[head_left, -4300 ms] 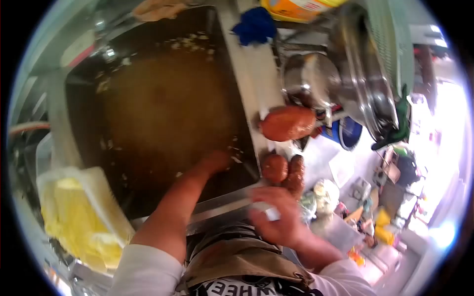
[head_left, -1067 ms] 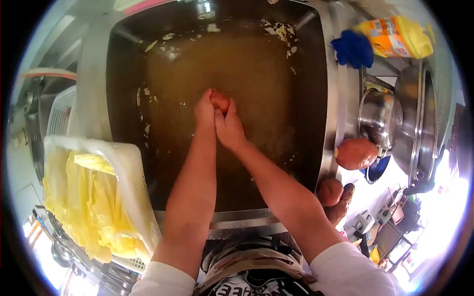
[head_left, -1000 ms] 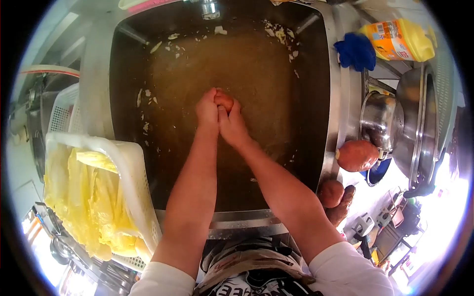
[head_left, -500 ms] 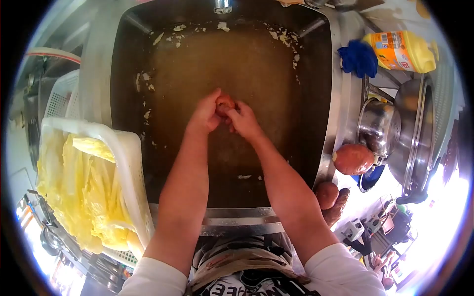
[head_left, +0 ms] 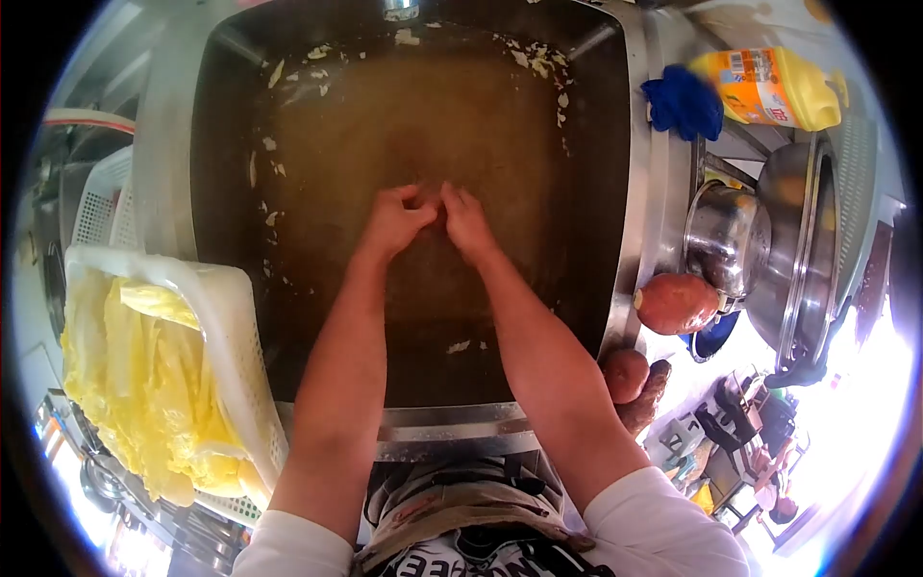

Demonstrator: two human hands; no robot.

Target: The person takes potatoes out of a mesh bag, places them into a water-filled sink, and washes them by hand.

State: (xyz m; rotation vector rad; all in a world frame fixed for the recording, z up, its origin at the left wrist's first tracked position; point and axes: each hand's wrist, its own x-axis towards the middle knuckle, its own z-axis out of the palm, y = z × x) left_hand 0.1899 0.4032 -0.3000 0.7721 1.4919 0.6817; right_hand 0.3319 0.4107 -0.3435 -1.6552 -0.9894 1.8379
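Both my hands are over murky brown water in a deep sink (head_left: 216,192). My left hand (head_left: 396,221) is closed, its fingers curled inward. Facing it, my right hand (head_left: 466,223) is bent round with its fingers together. Between them, low in the water, a reddish sweet potato (head_left: 439,217) shows only as a dim patch; the hands and cloudy water hide most of it. Pale scraps (head_left: 538,60) float along the sink's sides.
A white basket (head_left: 226,298) of yellow cabbage leaves (head_left: 159,385) stands left. On the right ledge lie sweet potatoes (head_left: 678,305), a blue cloth (head_left: 685,102), a yellow bottle (head_left: 774,88) and a steel pot (head_left: 726,236). A tap (head_left: 401,9) is at the far edge.
My hands have lowered the sweet potato, which showed plainly between my fingers before, into the water. The view has shifted slightly to the right.
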